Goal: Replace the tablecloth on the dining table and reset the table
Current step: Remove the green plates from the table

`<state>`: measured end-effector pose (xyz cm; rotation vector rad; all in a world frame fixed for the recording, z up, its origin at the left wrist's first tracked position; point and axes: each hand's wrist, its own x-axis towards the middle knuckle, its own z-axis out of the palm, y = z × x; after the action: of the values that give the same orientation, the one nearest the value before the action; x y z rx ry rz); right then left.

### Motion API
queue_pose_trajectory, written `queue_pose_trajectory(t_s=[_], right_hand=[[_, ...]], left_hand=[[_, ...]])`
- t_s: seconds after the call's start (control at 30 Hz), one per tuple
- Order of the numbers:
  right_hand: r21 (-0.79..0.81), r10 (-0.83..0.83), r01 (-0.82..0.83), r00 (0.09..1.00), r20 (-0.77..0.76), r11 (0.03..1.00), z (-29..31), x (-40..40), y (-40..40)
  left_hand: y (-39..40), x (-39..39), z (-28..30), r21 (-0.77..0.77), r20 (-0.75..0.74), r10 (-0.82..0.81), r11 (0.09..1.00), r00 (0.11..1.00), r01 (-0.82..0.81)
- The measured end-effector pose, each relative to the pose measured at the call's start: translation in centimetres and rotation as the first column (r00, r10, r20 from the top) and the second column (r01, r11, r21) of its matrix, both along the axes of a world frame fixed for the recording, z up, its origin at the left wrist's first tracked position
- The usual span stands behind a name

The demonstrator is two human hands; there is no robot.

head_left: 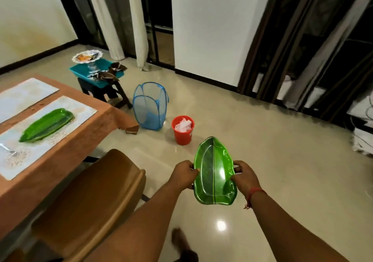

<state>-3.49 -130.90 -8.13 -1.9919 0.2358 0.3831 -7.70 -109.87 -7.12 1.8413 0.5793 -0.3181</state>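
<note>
Two green leaf-shaped plates, glossy translucent plastic with a raised midrib. One is the held plate [215, 173], out over the tiled floor [282, 171], well apart from the surface [88, 124]. Long axis runs away from the person, pointed tip far, broad end near. Left hand [184, 175] grips its left rim, right hand [245, 176] grips its right rim, fingers curled round the edges on both.

The second plate [47, 124] lies flat on the nearer of two pale rectangular placemats [50, 138], long axis along the mat, tilted far-right to near-left. One metal fork [9, 149] lies on the same mat beside it. The far mat [24, 96] is bare.

Orange-brown tablecloth [60, 167] covers the surface, corner hanging down. One brown padded chair [90, 201] is just beside the edge.

On the floor: one blue mesh hamper [150, 106], one red bucket [182, 130] with white material inside. One teal tray [94, 70] on a dark stool [105, 92], holding dark cloth and a lace-edged dish.
</note>
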Motion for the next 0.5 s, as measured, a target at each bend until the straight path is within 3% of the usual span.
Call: queue_pose_trajectory(t_s=[0.3, 0.5], right_hand=[[-0.023, 0.146, -0.146, 0.989, 0.012, 0.989, 0.8, 19.6, 11.7], [-0.061, 0.322, -0.322, 0.947, -0.014, 0.945, -0.1, 30.3, 19.6]], left_hand=[[10.9, 15.7, 2.5, -0.062, 0.022, 0.142, 0.988, 0.990, -0.141], [17.9, 23.9, 1.9, -0.090, -0.051, 0.262, 0.960, 0.964, -0.266]])
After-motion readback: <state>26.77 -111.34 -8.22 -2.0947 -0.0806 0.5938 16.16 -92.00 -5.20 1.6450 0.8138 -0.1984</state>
